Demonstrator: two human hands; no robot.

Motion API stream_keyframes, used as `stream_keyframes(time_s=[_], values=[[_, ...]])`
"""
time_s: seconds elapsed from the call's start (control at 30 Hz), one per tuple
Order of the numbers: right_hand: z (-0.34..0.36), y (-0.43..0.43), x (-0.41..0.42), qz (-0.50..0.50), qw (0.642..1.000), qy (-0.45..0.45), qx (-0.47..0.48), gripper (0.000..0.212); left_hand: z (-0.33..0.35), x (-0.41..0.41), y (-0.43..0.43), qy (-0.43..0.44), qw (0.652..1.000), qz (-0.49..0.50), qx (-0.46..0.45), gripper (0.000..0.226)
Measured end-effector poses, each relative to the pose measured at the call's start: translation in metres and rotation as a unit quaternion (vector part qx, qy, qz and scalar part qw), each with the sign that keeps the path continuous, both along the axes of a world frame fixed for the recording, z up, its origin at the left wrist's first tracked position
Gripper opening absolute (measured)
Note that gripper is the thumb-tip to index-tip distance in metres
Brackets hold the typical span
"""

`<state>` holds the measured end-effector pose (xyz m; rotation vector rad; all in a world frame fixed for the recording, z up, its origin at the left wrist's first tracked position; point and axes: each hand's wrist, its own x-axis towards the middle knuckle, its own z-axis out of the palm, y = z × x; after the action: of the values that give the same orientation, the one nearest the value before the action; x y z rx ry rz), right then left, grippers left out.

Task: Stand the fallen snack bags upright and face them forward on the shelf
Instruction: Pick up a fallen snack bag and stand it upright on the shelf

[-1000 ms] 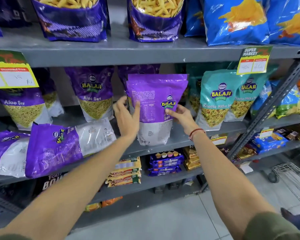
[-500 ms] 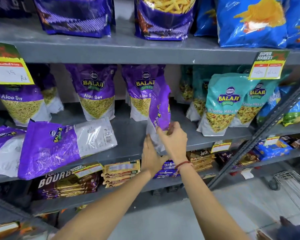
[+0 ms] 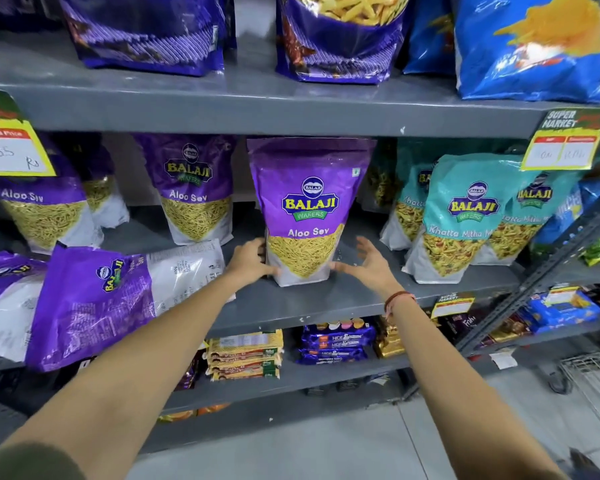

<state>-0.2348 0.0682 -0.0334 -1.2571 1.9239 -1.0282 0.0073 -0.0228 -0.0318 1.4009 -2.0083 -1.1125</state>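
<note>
A purple Aloo Sev bag (image 3: 309, 206) stands upright on the grey middle shelf (image 3: 319, 303), its front label facing me. My left hand (image 3: 252, 261) rests against the bag's lower left edge. My right hand (image 3: 369, 263) hovers by its lower right corner with fingers spread, holding nothing. A fallen purple bag (image 3: 118, 296) lies on its side at the shelf's front left, back panel showing. Another fallen purple bag (image 3: 4, 299) lies beside it at the far left edge.
Upright Aloo Sev bags (image 3: 193, 188) stand behind on the left, teal Khatta Mitha bags (image 3: 461, 216) on the right. Price tags (image 3: 11, 150) hang from the upper shelf. Biscuit packs (image 3: 336, 342) fill the shelf below. A wire cart (image 3: 593, 379) stands on the floor at right.
The bag was back-side out, then turned edge-on, and now stands with its front facing me. My right hand has come off it and opened.
</note>
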Motion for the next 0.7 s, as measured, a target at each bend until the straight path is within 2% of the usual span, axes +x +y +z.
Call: stream_keyframes(time_s=[0.07,0.2,0.27,0.6,0.7], values=[[0.001,-0.011,0.004,0.032,0.999,-0.041,0.009,0.102,-0.003,-0.002,0.004,-0.002,1.0,0.007,-0.011,0.067],[0.001,-0.024,0.016,0.089,0.987,-0.128,-0.037,0.062,-0.003,-0.007,0.012,0.019,0.999,0.031,-0.025,0.065],[-0.003,-0.024,0.023,0.085,0.984,-0.149,-0.05,0.057,-0.004,-0.008,0.014,0.021,0.999,0.033,-0.027,0.065],[-0.014,0.004,0.02,0.046,0.986,-0.141,-0.078,0.054,-0.008,-0.012,0.041,0.032,0.999,0.024,-0.01,0.07],[-0.011,0.013,0.026,0.017,0.992,-0.103,-0.072,0.056,-0.004,-0.014,0.048,0.006,0.999,0.029,-0.02,0.065]])
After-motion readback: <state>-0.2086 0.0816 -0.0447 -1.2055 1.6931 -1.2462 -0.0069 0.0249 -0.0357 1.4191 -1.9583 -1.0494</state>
